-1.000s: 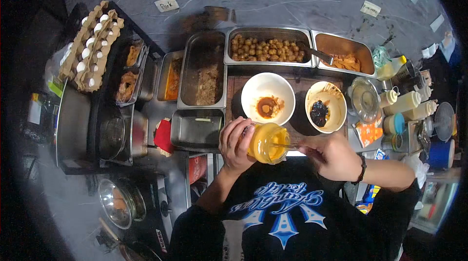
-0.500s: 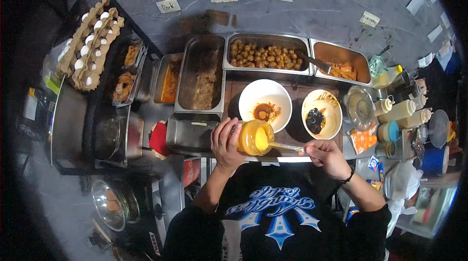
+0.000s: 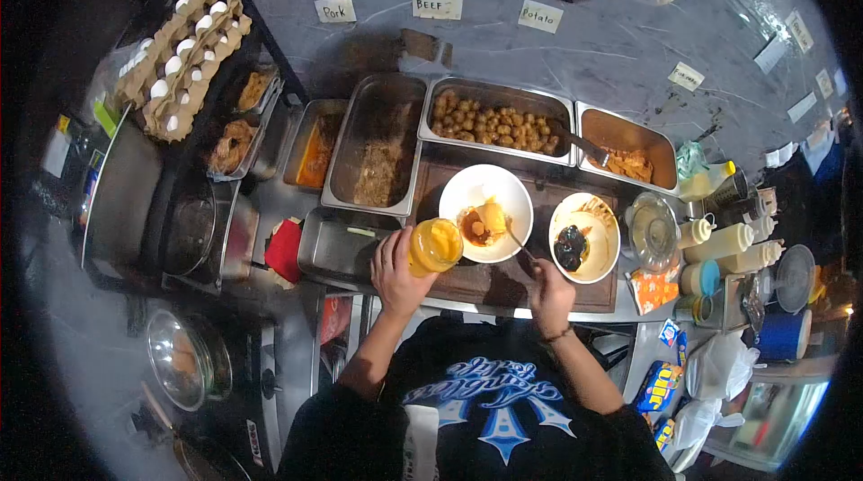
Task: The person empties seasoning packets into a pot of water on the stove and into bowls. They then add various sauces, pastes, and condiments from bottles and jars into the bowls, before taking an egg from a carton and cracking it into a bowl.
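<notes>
My left hand point(image 3: 396, 271) is closed around an open jar point(image 3: 434, 248) of yellow spread, its mouth tilted up toward me. Pinched in my right hand point(image 3: 550, 296) is the handle of a spoon point(image 3: 520, 244), whose head reaches into a white bowl point(image 3: 516, 190). A yellow lump point(image 3: 492, 216) sits at the spoon's head, above brown sauce in the bowl. The jar stays just left of the bowl's lower rim. To the right stands a second bowl point(image 3: 605, 260) with dark, glossy contents, close to my right hand.
Behind the bowls are metal pans of small potatoes point(image 3: 494, 121), orange-brown food point(image 3: 629, 163) and shredded meat point(image 3: 382, 171). Egg trays point(image 3: 180, 63) rise at far left. Squeeze bottles point(image 3: 719, 241) and a clear lidded container point(image 3: 652, 231) line the right side.
The spoon has left the jar and now dips into the white bowl with a yellow lump. My left hand has shifted the jar left and tipped it more upright.
</notes>
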A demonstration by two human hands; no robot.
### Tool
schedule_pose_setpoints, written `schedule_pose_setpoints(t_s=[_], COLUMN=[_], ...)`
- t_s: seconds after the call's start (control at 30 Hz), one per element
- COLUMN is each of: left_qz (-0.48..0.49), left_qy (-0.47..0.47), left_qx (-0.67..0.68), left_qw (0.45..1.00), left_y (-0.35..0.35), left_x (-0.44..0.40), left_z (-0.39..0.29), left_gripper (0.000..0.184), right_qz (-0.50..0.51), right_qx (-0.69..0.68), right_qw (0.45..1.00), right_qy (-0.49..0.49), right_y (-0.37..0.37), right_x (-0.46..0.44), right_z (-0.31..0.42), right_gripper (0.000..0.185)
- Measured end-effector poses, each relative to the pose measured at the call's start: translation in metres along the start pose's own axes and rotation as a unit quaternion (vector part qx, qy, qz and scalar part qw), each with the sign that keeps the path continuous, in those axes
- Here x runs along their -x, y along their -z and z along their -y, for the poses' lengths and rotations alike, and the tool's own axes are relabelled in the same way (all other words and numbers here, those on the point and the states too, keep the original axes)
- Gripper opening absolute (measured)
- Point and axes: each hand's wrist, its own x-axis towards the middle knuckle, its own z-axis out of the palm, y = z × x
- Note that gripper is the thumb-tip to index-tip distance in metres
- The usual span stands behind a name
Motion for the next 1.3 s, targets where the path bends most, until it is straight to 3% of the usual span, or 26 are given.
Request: schedule_pose_setpoints(t_s=[0.07,0.3,0.37,0.5,0.57,0.6,0.77,0.83,0.9,1.0,1.07,1.1,1.17,1.2,1.23,1.3], left_qz=[-0.001,0.001,0.003,0.001,0.001,0.0,0.021,0.068,0.101,0.142,0.153,0.156,0.167,0.161,0.163,0.191], left_qy=[0.007,0.011,0.014,0.021,0.02,0.021,0.03,0.071,0.083,0.087,0.079,0.073,0.03,0.008,0.001,0.082], left_qx=[0.006,0.019,0.022,0.04,0.045,0.035,0.028,0.039,0.04,0.057,0.083,0.086,0.1,0.112,0.115,0.25], left_qw=[1.0,1.0,1.0,0.999,0.999,0.999,0.999,0.994,0.991,0.984,0.981,0.981,0.98,0.981,0.98,0.946], left_y=[0.0,0.005,0.006,0.004,0.005,0.006,0.012,0.017,0.024,0.028,0.03,0.029,0.027,0.025,0.025,0.027], left_x=[0.004,0.01,0.011,0.012,0.015,0.015,0.01,0.004,-0.002,-0.01,-0.015,-0.017,-0.018,-0.018,-0.017,-0.015], left_z=[-0.001,-0.005,-0.005,-0.005,-0.004,-0.004,-0.01,-0.017,-0.026,-0.035,-0.043,-0.046,-0.053,-0.058,-0.066,-0.084], left_gripper=[0.082,0.083,0.084,0.083,0.082,0.08,0.079,0.079,0.079,0.08,0.081,0.081,0.082,0.084,0.084,0.084], right_qz=[-0.015,-0.018,-0.014,-0.018,-0.059,-0.032,-0.045,-0.046,0.043,0.097,0.123,0.117,0.103,0.149,0.143,0.056], right_qx=[0.063,0.078,0.032,0.03,0.027,0.031,-0.076,-0.306,-0.415,-0.431,-0.313,-0.313,-0.05,-0.011,-0.009,-0.275], right_qw=[0.995,0.992,0.996,0.996,0.993,0.997,0.994,0.942,0.875,0.867,0.928,0.928,0.991,0.983,0.984,0.96], right_qy=[0.073,0.096,0.082,0.079,0.096,0.07,-0.056,-0.13,-0.245,-0.23,-0.162,-0.164,0.069,0.107,0.103,-0.005], right_y=[-0.023,-0.03,-0.025,-0.028,-0.028,-0.026,-0.015,-0.001,0.033,0.065,0.081,0.091,0.108,0.112,0.111,0.098], right_x=[0.003,0.003,0.003,0.001,0.001,0.0,-0.004,-0.009,-0.017,-0.021,-0.025,-0.028,-0.037,-0.041,-0.038,-0.035], right_z=[-0.012,-0.026,-0.019,-0.024,-0.024,-0.024,-0.021,-0.017,0.001,0.014,0.028,0.039,0.06,0.06,0.06,0.063], right_gripper=[0.041,0.042,0.021,0.02,0.033,0.021,0.012,0.016,0.018,0.016,0.014,0.014,0.012,0.032,0.032,0.085])
